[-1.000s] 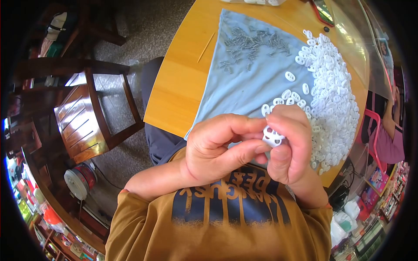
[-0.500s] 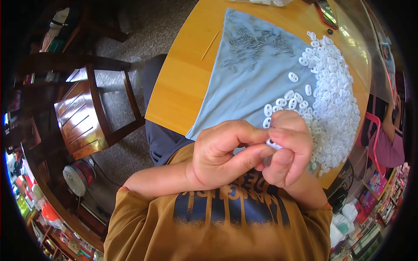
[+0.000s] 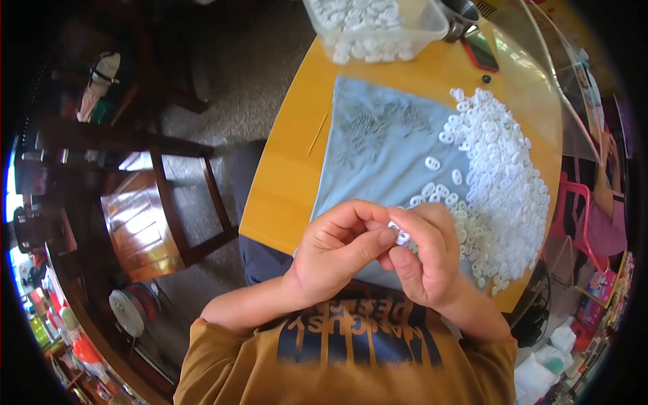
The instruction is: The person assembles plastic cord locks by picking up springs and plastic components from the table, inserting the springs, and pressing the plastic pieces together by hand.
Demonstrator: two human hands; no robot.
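In front of my chest, both hands meet over a small white oval plastic piece with two holes (image 3: 402, 237). My left hand (image 3: 341, 246) is closed, with thumb and index finger pinching one end of it. My right hand (image 3: 432, 253) curls round the other side, its index finger against the piece and its thumb a little apart, lower down. The fingers partly hide the piece. Beyond the hands, a light blue cloth (image 3: 364, 182) carries a patch of small, thin grey metal parts (image 3: 385, 125). A large heap of similar white pieces (image 3: 506, 182) lies on the right.
On the yellow table (image 3: 277, 196) are a thin stick (image 3: 317, 135), a clear tub (image 3: 418, 34) of white pieces, a metal cup (image 3: 460, 17), and a red-edged phone-like object (image 3: 480, 55). A wooden chair (image 3: 145, 223) stands left; a pink-clothed person (image 3: 604, 223) is partly visible right.
The view has shifted, bringing the tub and metal cup into sight at the top. My right thumb has moved away from the index finger, so more of the white piece shows.
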